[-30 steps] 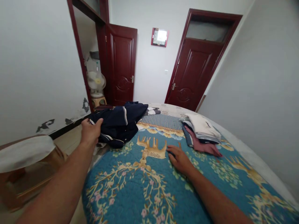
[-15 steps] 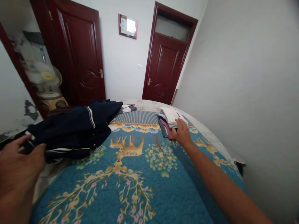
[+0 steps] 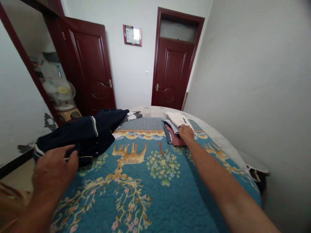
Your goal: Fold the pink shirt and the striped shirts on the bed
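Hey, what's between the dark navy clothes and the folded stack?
Mostly bare patterned quilt, with a gray-and-white cloth beside the navy clothes toward the far end, in the head view.

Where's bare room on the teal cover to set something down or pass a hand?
Widest: the teal cover between left hand and right forearm, nearer than the printed tree. Narrower lane: between the navy clothes and the folded stack. Crowded: the far left, under the navy clothes, and the stack itself, with the right hand at it.

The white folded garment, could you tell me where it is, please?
The white garment tops the folded pile right of centre in the head view, at the right hand.
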The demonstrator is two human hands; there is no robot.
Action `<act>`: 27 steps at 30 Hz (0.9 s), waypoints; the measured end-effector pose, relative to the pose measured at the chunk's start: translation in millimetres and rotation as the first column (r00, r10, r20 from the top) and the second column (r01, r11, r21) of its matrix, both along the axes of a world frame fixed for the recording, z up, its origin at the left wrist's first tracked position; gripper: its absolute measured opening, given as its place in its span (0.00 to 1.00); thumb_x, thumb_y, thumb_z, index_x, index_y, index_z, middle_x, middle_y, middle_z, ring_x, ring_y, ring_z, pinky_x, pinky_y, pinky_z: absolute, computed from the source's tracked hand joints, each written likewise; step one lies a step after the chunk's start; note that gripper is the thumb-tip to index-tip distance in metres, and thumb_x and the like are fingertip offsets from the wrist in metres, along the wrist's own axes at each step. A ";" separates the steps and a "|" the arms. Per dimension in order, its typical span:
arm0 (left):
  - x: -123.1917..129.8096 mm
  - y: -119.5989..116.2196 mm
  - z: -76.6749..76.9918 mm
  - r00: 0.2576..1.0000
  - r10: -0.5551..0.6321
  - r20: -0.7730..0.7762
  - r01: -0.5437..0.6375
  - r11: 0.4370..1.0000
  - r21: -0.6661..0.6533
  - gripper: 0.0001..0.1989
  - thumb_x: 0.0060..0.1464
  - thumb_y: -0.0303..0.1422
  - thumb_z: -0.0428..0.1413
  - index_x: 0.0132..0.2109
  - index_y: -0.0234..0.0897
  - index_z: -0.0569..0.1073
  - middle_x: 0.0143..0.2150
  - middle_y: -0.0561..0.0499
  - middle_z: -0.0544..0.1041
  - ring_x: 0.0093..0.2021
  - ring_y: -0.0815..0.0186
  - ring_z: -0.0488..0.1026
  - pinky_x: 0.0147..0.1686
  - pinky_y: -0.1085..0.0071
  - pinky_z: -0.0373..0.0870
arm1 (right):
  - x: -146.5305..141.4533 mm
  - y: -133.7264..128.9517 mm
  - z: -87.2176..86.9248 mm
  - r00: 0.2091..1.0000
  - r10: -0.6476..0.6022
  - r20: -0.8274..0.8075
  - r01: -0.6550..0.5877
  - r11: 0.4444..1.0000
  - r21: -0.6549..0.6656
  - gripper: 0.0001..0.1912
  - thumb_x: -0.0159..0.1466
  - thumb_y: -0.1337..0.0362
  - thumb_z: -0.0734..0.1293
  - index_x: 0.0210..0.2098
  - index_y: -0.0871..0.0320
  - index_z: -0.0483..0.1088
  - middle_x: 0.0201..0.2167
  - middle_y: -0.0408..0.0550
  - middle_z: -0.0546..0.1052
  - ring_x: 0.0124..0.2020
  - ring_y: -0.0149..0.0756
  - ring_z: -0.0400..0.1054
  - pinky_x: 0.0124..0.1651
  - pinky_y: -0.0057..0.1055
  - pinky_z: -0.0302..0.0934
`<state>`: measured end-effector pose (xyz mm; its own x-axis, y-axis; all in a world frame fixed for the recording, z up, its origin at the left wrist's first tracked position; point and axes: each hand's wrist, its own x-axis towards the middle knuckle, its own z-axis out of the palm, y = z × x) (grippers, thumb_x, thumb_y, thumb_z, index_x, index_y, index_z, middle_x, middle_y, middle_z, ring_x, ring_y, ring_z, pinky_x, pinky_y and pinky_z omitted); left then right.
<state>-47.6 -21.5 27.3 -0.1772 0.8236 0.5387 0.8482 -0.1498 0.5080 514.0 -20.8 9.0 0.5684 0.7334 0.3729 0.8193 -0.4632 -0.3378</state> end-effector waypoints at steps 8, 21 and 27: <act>164.1 -17.7 2.9 0.379 -0.203 0.903 0.775 0.602 -0.190 0.30 0.57 0.52 0.66 0.56 0.33 0.78 0.54 0.33 0.83 0.53 0.50 0.83 0.52 0.58 0.80 | -18.9 -38.5 16.7 0.976 0.193 0.096 -0.216 0.880 0.423 0.22 0.77 0.62 0.54 0.56 0.61 0.77 0.56 0.62 0.80 0.59 0.50 0.71 0.66 0.46 0.60; 247.0 -15.7 -59.8 -0.025 0.282 0.959 0.914 0.394 -0.092 0.25 0.60 0.28 0.58 0.63 0.21 0.75 0.41 0.33 0.86 0.36 0.49 0.86 0.39 0.57 0.84 | -139.6 -124.5 -58.7 0.566 0.821 0.070 -0.761 0.488 0.427 0.16 0.74 0.63 0.62 0.56 0.54 0.77 0.53 0.57 0.81 0.57 0.48 0.73 0.66 0.49 0.64; 244.0 -15.9 -52.8 -0.187 0.241 0.952 0.913 0.399 0.079 0.32 0.59 0.28 0.59 0.69 0.23 0.71 0.51 0.31 0.86 0.49 0.44 0.86 0.56 0.49 0.81 | -100.5 -101.2 -68.4 0.709 0.541 -0.453 -0.287 0.807 0.515 0.21 0.69 0.53 0.65 0.54 0.56 0.79 0.54 0.57 0.81 0.57 0.50 0.75 0.64 0.48 0.67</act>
